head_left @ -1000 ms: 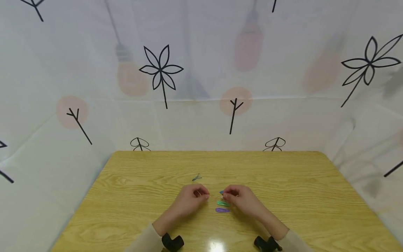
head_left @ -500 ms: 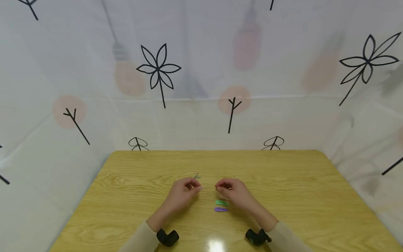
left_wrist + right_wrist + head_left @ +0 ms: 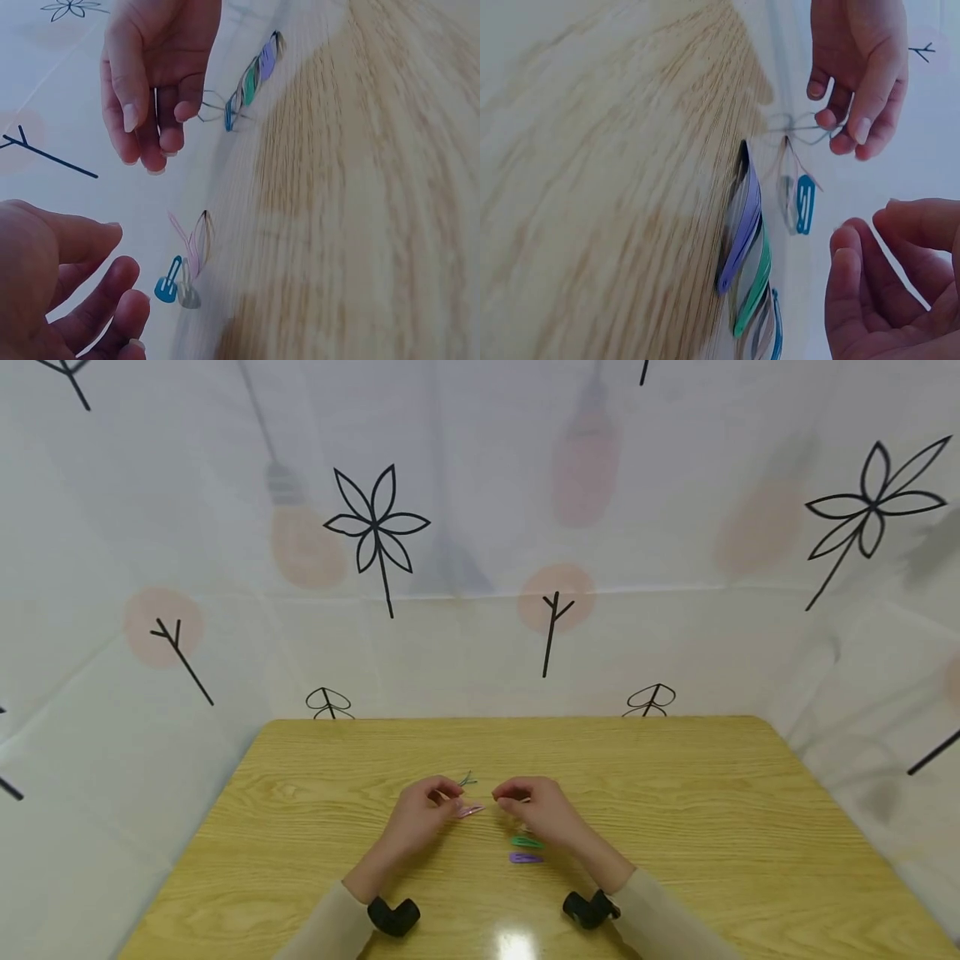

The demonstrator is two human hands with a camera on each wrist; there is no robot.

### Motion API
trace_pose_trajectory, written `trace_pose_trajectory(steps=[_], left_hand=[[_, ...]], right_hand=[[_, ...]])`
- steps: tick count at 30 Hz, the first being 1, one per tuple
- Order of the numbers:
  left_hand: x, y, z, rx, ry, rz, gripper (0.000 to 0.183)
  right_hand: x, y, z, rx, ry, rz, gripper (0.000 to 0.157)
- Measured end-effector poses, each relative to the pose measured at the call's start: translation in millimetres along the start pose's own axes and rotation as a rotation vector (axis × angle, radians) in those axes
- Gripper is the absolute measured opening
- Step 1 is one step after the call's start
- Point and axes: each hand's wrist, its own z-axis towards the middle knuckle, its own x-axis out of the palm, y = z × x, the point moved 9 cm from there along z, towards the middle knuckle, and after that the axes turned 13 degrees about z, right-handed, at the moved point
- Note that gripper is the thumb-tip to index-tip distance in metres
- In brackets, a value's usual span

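My left hand is just left of a pink snap hair clip lying on the table with its two arms spread. Thumb and fingers stand apart in the left wrist view, nothing between them. Behind it lies a teal-blue hair clip, also spread. My right hand hovers right of the pink clip, its loosely bent fingers holding nothing. Beneath and in front of that hand lie a green hair clip and a purple one. A beige clip and a blue clip are beside them, mostly hidden in the head view.
The wood-patterned table has rounded far corners. White cloth printed with flowers and twigs hangs behind it and at both sides. Black camera mounts sit at both wrists.
My left hand has moved left, setting the pink clip on the table and letting go of it. My right hand has moved leftward and away from the row of clips.
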Motion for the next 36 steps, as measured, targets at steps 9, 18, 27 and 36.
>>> trace_pose_trajectory(steps=[9,18,27,36], left_hand=[[-1.2,9.9,1.6,-0.022,0.003,0.013,0.01],[5.7,14.3,4.6,0.009,0.069,0.047,0.015],[11.6,17.3,6.5,0.022,0.113,0.083,0.01],[13.1,12.6,7.3,0.038,0.112,0.103,0.008]], right_hand=[[13.4,0,8,0.006,0.021,0.023,0.02],[24.1,1,12,0.017,0.046,0.006,0.022],[33.3,-10,12,0.062,0.078,0.015,0.025],[36.6,-10,12,0.062,0.079,0.024,0.023]])
